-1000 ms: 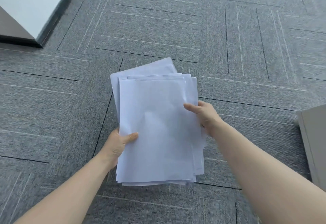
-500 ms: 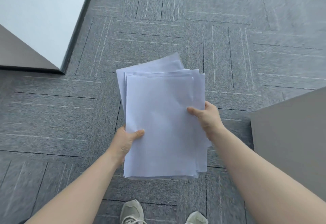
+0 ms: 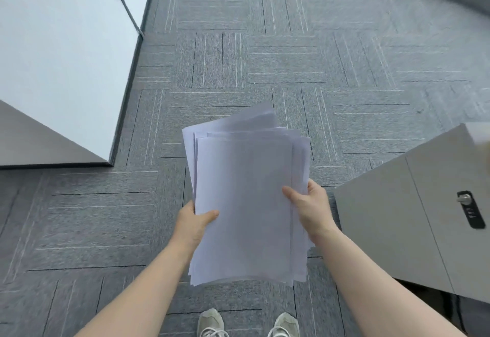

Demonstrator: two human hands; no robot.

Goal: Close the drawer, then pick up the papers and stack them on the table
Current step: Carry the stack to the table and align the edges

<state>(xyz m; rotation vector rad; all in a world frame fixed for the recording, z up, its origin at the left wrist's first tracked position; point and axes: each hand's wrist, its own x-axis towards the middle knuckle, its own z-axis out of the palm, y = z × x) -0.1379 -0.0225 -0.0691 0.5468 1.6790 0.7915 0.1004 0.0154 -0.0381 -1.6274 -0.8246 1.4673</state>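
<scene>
soft even daylight, blurred edges

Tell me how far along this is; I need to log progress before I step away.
Done, it seems: the papers are off the carpet, gathered in a loose, uneven stack. The grey cabinet front shows nothing pulled out, so the drawer looks closed. In hand: the left hand and right hand grip the stack at its sides. Left: setting it down on the table, which I can't identify here.
</scene>
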